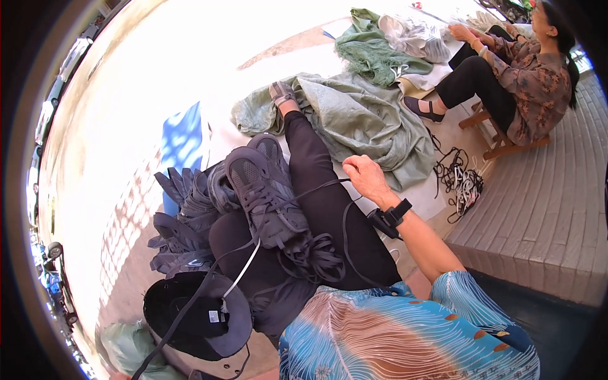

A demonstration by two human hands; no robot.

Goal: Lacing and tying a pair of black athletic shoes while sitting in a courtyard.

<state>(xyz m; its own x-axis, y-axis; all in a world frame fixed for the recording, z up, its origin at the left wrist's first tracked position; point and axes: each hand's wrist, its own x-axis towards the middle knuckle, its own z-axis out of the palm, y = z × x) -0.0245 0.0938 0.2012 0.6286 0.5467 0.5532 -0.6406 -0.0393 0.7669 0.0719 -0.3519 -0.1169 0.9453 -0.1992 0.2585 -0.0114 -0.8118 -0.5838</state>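
Patterned blue shirt [380, 335] cloth sits closest to my camera, filling the lower part of the view. Just beyond it, across the wearer's black trousers [310, 158], lies the dark sneaker [269, 206], toe pointing away, with a bunch of loose laces [320, 256] by its heel. I see the right hand [368, 180] well off to the shoe's right, fingers curled and apparently pinching the dark lace [310, 189] that runs over from the shoe. Another strand drops from near that hand toward the shirt. I can't find the left hand, so I can't tell what it holds; the hands are at least not together over the shoe.

My worry is the pull: I see no hand steadying the sneaker, so a sharp tug could drag it off the lap. The long strand [183, 310] at lower left crosses the black hat [168, 304], and the white cord [244, 272] ends over it too; either could catch there. I'd also watch the slack under the wrist strap [397, 213], which could snag.

Farther out are stacked dark shoes [190, 202] on the left, a green sheet [354, 114] ahead, tangled cords [462, 183] at right, and a seated co-worker [535, 88].
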